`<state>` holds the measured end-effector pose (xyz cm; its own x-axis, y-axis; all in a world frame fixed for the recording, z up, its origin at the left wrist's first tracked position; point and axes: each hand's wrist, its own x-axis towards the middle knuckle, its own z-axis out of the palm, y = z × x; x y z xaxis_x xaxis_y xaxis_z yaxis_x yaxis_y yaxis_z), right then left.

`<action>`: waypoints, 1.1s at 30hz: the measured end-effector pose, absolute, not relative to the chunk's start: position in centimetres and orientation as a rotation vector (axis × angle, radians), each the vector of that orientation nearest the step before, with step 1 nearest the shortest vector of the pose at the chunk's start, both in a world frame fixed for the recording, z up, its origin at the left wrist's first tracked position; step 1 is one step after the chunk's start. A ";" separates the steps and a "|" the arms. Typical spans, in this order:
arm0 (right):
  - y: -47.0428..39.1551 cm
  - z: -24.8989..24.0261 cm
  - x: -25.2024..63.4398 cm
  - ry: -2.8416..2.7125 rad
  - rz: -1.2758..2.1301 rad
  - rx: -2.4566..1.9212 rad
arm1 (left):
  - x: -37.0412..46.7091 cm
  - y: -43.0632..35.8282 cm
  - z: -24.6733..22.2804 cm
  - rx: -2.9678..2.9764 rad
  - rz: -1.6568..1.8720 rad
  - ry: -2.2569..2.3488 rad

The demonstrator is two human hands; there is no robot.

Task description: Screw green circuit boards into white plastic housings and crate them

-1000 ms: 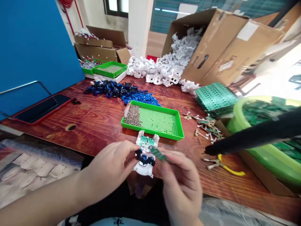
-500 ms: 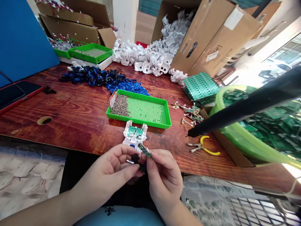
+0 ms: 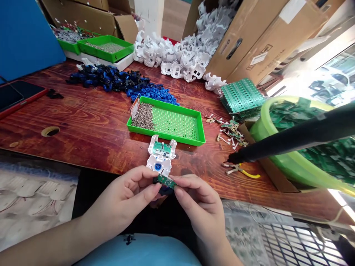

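Observation:
A small green circuit board [image 3: 166,181] spans the gap between my two hands. My right hand [image 3: 198,199] pinches its right end between thumb and forefinger. My left hand [image 3: 135,195] is closed on a small black plastic part [image 3: 155,180], mostly hidden by the fingers, which lies against the board's left end. Whether board and part are joined I cannot tell. Just beyond my fingertips lies an opened white plastic shell: its far half [image 3: 162,148] carries a green board, and its near half [image 3: 158,164] has a blue ring-shaped piece in it.
A green tray [image 3: 177,123] with small screws stands behind the shell. Blue and black parts [image 3: 108,79] and white shells [image 3: 177,55] are heaped farther back. On the right are yellow-handled pliers [image 3: 248,173], a black rod [image 3: 291,133] and a green basin [image 3: 266,122] of boards.
The circuit board has come down onto the black part and turned flatter, its left end now at my left fingertips. The whole view has shifted slightly.

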<state>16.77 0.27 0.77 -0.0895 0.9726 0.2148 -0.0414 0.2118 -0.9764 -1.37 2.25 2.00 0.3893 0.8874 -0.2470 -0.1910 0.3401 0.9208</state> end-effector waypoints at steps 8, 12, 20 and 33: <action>-0.2 1.1 17.2 -1.334 1.219 -1.058 | -1.4 1.9 1.9 0.914 0.839 0.803; -0.4 1.0 16.7 -1.240 1.155 -1.082 | -1.4 1.7 1.7 0.988 0.853 0.839; -0.1 1.0 17.2 -1.461 1.023 -1.062 | -1.0 1.7 2.6 1.024 0.846 0.927; -0.2 1.6 17.0 -1.687 0.770 -1.119 | -0.9 1.6 3.0 0.938 0.887 0.899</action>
